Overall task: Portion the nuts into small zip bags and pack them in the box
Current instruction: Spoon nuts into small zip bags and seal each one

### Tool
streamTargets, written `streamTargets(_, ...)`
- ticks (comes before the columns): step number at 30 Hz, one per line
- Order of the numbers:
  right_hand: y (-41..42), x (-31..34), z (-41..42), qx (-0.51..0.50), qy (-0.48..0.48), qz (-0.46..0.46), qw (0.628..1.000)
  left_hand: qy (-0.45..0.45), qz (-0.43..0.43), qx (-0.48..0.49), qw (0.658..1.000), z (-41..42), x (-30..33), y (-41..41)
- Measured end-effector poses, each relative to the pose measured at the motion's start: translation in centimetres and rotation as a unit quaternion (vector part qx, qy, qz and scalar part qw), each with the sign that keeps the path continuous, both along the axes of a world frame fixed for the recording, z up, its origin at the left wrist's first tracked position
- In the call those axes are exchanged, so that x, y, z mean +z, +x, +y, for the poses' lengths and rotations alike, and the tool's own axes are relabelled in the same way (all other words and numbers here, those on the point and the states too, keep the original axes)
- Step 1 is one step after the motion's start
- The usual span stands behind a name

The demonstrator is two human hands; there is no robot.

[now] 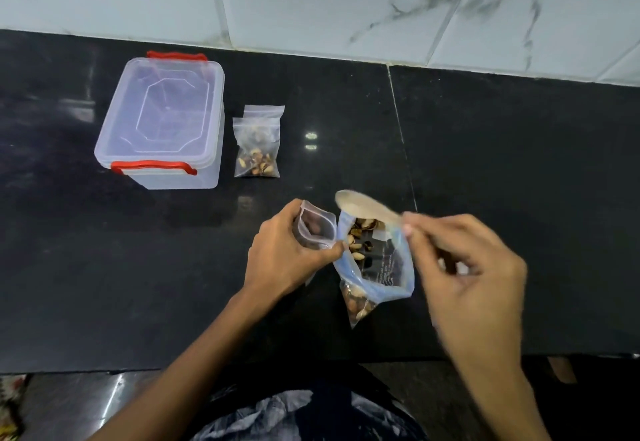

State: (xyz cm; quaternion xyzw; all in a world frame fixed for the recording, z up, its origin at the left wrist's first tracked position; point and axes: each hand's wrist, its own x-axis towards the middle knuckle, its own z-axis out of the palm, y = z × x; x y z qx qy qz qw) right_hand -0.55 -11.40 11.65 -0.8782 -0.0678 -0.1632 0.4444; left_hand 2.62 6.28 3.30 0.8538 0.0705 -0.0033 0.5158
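Note:
My left hand (282,253) grips a small clear zip bag (317,227), held open at the top with a few nuts inside. Beside it on the right stands the big blue-edged bag of nuts (375,264), open, with pistachios showing. My right hand (471,274) pinches the handle of a spoon (363,202), whose empty bowl hangs above the gap between both bags. Two small zip bags (258,149) lie on the counter next to the box, the front one with nuts in it. The clear plastic box (162,121) with red handles sits at the left, lid on.
Everything lies on a black stone counter (502,180) that runs to a white marble-tiled wall (346,0) at the back. The counter's front edge is close to my body, with floor below.

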Motion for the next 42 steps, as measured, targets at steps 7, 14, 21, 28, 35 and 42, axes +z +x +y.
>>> streamTargets(7,1.4,-5.3,-4.5,-0.089,-0.031,0.274,0.957,0.023,0.031,0.057,0.998,-0.1,-0.6,-0.6)
streamTargets(14,3.4,-7.1,-2.7,-0.067,-0.133,0.355,0.923,0.036,0.062,0.117,0.991,-0.2,0.4,-1.1)
streamTargets(21,4.9,-7.8,-2.3,-0.065,-0.152,0.397,0.903,-0.043,0.094,0.130,0.986,0.7,1.2,-1.1)
streamTargets(28,4.5,-5.3,-2.0,-0.053,-0.228,0.371,0.899,-0.142,0.102,0.124,0.977,1.3,2.9,-0.8)
streamTargets(35,4.5,-0.9,2.8,0.075,0.020,0.244,0.967,-0.231,0.052,0.105,0.966,1.4,4.9,-0.2)
streamTargets(42,5.6,-1.3,6.9,0.118,0.199,0.249,0.941,-0.250,-0.035,0.097,0.963,2.0,5.5,-0.4)
